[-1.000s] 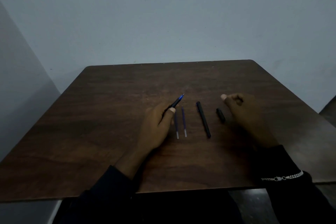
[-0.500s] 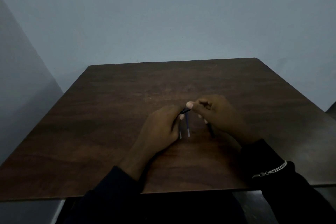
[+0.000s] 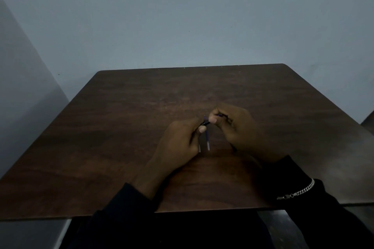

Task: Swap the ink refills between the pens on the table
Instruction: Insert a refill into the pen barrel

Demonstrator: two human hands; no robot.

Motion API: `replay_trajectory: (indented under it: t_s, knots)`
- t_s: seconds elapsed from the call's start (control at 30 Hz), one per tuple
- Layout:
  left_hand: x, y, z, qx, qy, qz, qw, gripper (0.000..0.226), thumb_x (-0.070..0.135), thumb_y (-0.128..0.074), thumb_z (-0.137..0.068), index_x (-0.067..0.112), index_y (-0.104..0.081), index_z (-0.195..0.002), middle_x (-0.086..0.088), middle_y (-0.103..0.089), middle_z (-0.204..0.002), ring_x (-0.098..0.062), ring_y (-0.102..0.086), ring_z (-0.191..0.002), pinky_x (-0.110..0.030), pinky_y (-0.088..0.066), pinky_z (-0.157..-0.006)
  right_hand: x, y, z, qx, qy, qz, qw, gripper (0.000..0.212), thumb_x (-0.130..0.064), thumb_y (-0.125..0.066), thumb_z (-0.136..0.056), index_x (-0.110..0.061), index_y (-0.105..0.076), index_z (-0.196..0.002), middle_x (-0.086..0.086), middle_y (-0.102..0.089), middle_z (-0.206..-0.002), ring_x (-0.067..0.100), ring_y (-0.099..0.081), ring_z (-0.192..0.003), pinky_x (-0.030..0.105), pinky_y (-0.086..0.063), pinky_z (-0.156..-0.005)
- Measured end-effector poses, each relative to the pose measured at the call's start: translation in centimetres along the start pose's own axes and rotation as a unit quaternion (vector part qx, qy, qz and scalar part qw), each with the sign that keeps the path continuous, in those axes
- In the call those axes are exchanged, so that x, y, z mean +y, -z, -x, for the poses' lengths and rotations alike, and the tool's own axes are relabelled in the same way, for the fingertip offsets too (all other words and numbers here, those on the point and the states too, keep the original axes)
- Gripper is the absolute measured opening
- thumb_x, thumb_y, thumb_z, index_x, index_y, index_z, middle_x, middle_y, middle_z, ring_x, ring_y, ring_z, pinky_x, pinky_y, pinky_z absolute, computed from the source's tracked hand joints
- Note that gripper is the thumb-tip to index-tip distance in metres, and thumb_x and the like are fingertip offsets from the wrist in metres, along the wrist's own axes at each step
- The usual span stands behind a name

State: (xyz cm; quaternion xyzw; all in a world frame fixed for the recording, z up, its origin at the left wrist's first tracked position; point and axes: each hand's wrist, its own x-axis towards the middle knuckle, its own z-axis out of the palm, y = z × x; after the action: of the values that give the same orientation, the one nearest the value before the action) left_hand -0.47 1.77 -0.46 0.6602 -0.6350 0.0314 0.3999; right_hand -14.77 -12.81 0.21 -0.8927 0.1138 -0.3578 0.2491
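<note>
Left hand [image 3: 180, 143] rests at the centre of the dark wooden table [image 3: 121, 127], fingers curled and clamped on a black pen barrel [image 3: 206, 123]. Only a short section of this barrel shows, projecting from the fist toward 2 o'clock.

Two ink refills lie flat on the table beneath the hands, parallel to each other along the 12-to-6 line. The left refill [image 3: 199, 148] is mostly hidden under the left hand; only its pale near end shows. The right refill [image 3: 207, 139] lies just beside it at 3 o'clock, with its blue shaft and pale near end visible in the gap between the hands.

Right hand [image 3: 236, 127] sits at 3 o'clock of the left hand, fingers closed in a pinch. Its thumb tip touches the exposed end of the pen barrel. A small blue-tipped part [image 3: 219, 115] shows between the fingers of this hand; what it is cannot be told in the dim light.

A silver chain bracelet [image 3: 297, 191] lies over the dark sleeve [image 3: 323, 218] at the right wrist, at 5 o'clock of the hands.
</note>
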Motion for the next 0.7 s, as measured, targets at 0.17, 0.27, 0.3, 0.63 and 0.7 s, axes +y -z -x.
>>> replay_trajectory:
  t_s: [0.17,0.27,0.3,0.63,0.7]
  knots:
    - [-0.28,-0.24,-0.2,0.012,0.004,-0.001,1.0,0.017,0.018,-0.057,-0.102,0.01,-0.071,-0.094,0.001,-0.068,-0.073,-0.016,-0.06,-0.061,-0.033,-0.044,-0.058,0.14,0.19,0.13,-0.027,-0.053,-0.113,0.992,0.017,-0.002,-0.067,-0.095,-0.019,-0.069,-0.1,-0.009,-0.068,-0.098,0.013,-0.069,-0.095,0.028,-0.056,-0.084]
    - [-0.26,-0.17,-0.35,0.009,0.01,0.001,1.0,0.016,0.016,-0.059,-0.103,0.019,-0.064,-0.088,0.012,-0.061,-0.07,-0.005,-0.054,-0.058,-0.024,-0.037,-0.057,-0.15,0.49,0.19,-0.035,-0.061,-0.206,0.976,0.026,-0.003,-0.068,-0.091,-0.022,-0.07,-0.109,-0.006,-0.065,-0.109,0.015,-0.069,-0.105,0.027,-0.057,-0.091]
    - [-0.21,-0.11,-0.38,0.005,0.01,-0.001,1.0,0.017,0.017,-0.06,-0.103,0.022,-0.063,-0.087,0.015,-0.058,-0.07,-0.003,-0.053,-0.057,-0.019,-0.035,-0.057,-0.21,0.46,0.22,-0.033,-0.071,-0.216,0.973,0.029,-0.011,-0.071,-0.09,-0.026,-0.07,-0.114,-0.007,-0.066,-0.111,0.015,-0.069,-0.107,0.026,-0.058,-0.091]
    - [0.06,0.08,-0.27,-0.006,-0.001,-0.024,1.0,0.013,0.018,-0.06,-0.103,0.015,-0.07,-0.095,0.008,-0.067,-0.075,-0.006,-0.058,-0.062,-0.012,-0.036,-0.057,0.17,0.02,0.15,-0.015,-0.122,-0.2,0.972,0.014,-0.027,-0.072,-0.09,-0.041,-0.072,-0.09,-0.008,-0.076,-0.08,0.007,-0.073,-0.067,0.023,-0.056,-0.062]
    - [0.16,0.11,-0.29,-0.005,0.003,-0.021,1.0,0.014,0.018,-0.06,-0.104,0.018,-0.067,-0.091,0.016,-0.059,-0.071,-0.001,-0.053,-0.058,-0.008,-0.032,-0.057,0.13,0.31,0.13,-0.027,-0.099,-0.218,0.971,0.025,-0.012,-0.07,-0.087,-0.037,-0.072,-0.09,-0.007,-0.074,-0.092,0.009,-0.073,-0.085,0.026,-0.059,-0.076]
